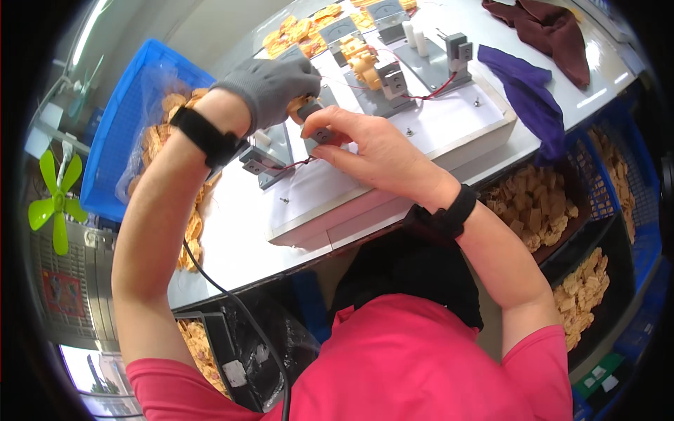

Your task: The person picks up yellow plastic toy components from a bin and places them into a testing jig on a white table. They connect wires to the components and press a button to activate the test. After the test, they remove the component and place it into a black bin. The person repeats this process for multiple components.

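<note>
My left hand [270, 90], in a grey glove, curls over the nearest left fixture on a white board. Its fingers are closed at a yellow plastic part [298, 105], which they mostly hide. Beside it, my bare right hand [375, 147] has thumb and fingers around a grey metal block [319, 135] with small holes. A red wire [300, 163] runs from under my right fingertips to another grey block [258, 167]. On the middle fixture, another yellow part [361, 63] stands behind a grey clamp block [393, 81].
Dial meters [340, 29] stand at the back by piles of yellow parts [298, 31]. White posts [415, 38] rise from the right fixture. Purple [526, 95] and maroon cloths [547, 31] lie right. A blue crate [105, 165] sits left. Tan pieces fill a bin [533, 203] below. A black cable [239, 302] hangs in front.
</note>
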Motion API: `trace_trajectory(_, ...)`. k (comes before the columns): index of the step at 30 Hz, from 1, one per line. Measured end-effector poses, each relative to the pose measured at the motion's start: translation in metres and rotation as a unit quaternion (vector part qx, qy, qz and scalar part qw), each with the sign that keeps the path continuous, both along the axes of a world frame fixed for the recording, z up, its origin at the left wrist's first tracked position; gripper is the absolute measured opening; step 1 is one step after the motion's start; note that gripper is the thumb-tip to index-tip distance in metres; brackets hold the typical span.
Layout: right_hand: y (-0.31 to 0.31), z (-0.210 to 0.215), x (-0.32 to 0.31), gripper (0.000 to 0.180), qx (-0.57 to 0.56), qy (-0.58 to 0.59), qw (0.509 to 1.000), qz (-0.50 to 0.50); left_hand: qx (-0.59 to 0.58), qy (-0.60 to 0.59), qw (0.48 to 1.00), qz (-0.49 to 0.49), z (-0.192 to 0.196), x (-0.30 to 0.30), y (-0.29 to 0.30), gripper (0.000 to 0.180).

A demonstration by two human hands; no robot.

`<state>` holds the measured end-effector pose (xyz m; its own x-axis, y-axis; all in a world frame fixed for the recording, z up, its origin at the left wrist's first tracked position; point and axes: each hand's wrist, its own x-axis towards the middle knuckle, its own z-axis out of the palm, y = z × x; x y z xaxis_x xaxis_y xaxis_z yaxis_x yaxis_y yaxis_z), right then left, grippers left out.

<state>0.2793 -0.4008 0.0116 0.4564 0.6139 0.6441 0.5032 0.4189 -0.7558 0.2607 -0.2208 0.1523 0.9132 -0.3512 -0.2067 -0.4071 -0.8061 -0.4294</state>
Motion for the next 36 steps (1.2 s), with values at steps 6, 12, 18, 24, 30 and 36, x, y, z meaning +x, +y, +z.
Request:
trace_trajectory(6, -0.002, -0.006, 0.001, 0.022, -0.018, -0.008, 1.0, -0.014, -0.027, -0.021, 0.999, 0.001, -0.01, -0.005, -0.003, 0.035)
trace_trajectory(12, 0.004, -0.008, -0.002, 0.025, 0.019, -0.015, 0.999, -0.048, -0.043, 0.018, 0.998, 0.04, 0.006, -0.002, 0.005, 0.058)
trace_trajectory(18, 0.002, -0.003, -0.006, 0.028, -0.014, -0.025, 0.998, -0.061, -0.018, 0.075, 0.993, 0.085, 0.003, 0.018, 0.008, 0.056)
trace_trajectory(24, 0.002, 0.0, -0.006, 0.023, -0.009, 0.01, 1.0, -0.018, 0.021, -0.023, 0.999, 0.045, 0.003, 0.013, 0.017, 0.035)
trace_trajectory(30, -0.002, -0.001, 0.001, 0.02, -0.004, 0.026, 1.0, 0.002, 0.024, 0.064, 0.988, 0.136, 0.018, 0.013, -0.02, 0.04)
trace_trajectory(36, -0.011, 0.006, -0.001, 0.021, -0.006, -0.008, 1.0, -0.007, -0.056, 0.088, 0.989, 0.101, -0.003, 0.009, -0.008, 0.04)
